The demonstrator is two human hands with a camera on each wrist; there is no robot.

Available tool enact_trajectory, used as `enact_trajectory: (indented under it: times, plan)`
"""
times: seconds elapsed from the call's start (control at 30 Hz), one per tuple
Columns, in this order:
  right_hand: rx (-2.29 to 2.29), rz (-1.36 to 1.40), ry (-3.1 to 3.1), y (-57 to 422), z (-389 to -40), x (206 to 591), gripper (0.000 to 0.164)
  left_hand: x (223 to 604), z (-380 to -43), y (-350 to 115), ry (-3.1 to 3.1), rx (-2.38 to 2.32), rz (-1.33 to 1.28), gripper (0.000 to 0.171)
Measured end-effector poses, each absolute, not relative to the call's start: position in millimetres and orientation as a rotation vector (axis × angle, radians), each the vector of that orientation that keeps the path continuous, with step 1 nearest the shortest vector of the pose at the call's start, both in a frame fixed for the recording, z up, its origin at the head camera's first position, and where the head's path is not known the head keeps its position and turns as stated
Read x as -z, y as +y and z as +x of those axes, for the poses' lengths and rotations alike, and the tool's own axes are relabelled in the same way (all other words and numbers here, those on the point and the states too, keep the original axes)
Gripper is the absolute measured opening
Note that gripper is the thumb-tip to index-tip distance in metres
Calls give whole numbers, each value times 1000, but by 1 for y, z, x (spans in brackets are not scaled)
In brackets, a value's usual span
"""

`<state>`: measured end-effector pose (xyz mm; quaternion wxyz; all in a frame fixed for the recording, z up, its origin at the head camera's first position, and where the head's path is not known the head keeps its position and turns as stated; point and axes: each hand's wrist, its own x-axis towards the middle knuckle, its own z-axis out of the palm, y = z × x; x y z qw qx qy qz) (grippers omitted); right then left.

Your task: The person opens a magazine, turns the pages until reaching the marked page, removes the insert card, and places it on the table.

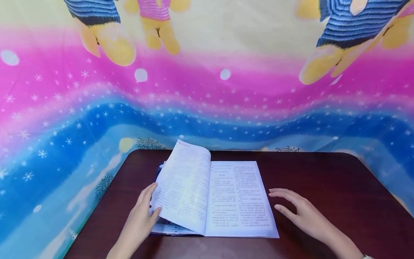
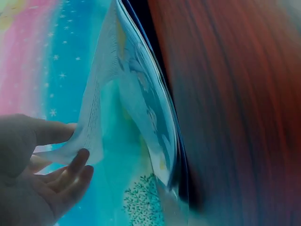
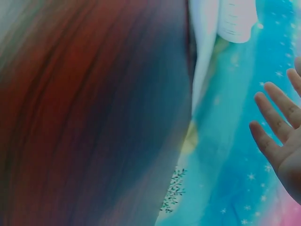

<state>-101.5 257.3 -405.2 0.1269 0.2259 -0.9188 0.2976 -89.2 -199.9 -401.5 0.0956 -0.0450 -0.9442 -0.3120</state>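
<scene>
A magazine (image 1: 239,201) lies spread on the dark table, its right-hand page flat and covered in printed text. On its left side a page (image 1: 185,180) stands raised and curved, with a picture page (image 1: 171,228) partly showing beneath it. My left hand (image 1: 140,212) pinches the outer edge of that raised page between thumb and fingers. In the left wrist view the page (image 2: 91,108) bends where the fingers grip it. Just beyond the magazine's right edge, my right hand (image 1: 304,214) hovers with fingers spread and nothing in it; the right wrist view shows the same hand (image 3: 287,141).
The dark reddish-brown table (image 1: 323,176) has rounded far corners and extends on both sides of the magazine. Behind and beside it hangs a colourful printed cloth (image 1: 258,97) with snowflakes and bear figures.
</scene>
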Motion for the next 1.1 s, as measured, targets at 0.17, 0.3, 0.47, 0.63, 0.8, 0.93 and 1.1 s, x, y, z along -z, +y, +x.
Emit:
enact_trajectory:
  times: [0.17, 0.3, 0.47, 0.63, 0.8, 0.93, 1.1]
  plan:
    - [-807, 584, -2805, 260, -104, 406, 34, 405, -95, -214, -2884, 873, -102, 63]
    - [-783, 522, -2912, 263, -107, 410, 35, 409, -101, -223, -2983, 822, -79, 59]
    - [-791, 625, -2941, 268, -111, 418, 41, 416, -104, -231, -3136, 738, -111, 57]
    - [-786, 806, -2896, 268, -116, 428, 50, 421, -107, -242, -3228, 718, -90, 57]
    - [-825, 854, -2923, 272, -116, 435, 57, 428, -113, -250, -3284, 727, -116, 53]
    - [-848, 856, -2972, 274, -115, 439, 61, 431, -113, -257, -3291, 681, -196, 51]
    - [-847, 852, -3002, 273, -116, 442, 68, 433, -111, -261, -3288, 664, -371, 52]
